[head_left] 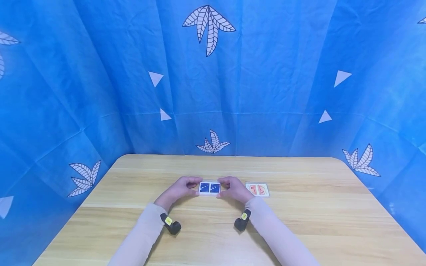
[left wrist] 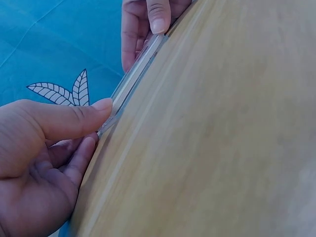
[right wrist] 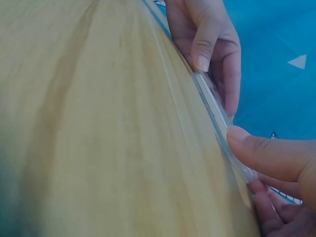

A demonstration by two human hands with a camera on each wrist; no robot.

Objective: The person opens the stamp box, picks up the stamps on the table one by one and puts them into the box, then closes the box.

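Observation:
A flat clear plastic case (head_left: 209, 188) with two dark-blue pictures showing on top lies between both hands on the table. My left hand (head_left: 179, 187) grips its left end, thumb along the near edge and fingers at the far side. At the right end, my right hand (head_left: 235, 189) holds the case in the same manner. The left wrist view shows the case (left wrist: 136, 74) edge-on, low against the tabletop, a pale layer inside its clear walls. In the right wrist view the thumb presses the near edge of the case (right wrist: 212, 106).
A second clear case (head_left: 257, 189) with orange-red pictures lies just right of my right hand. Beneath everything is a light wooden table (head_left: 316, 221) with rounded far corners. Blue cloth (head_left: 266, 74) with leaf and triangle prints hangs behind and at both sides.

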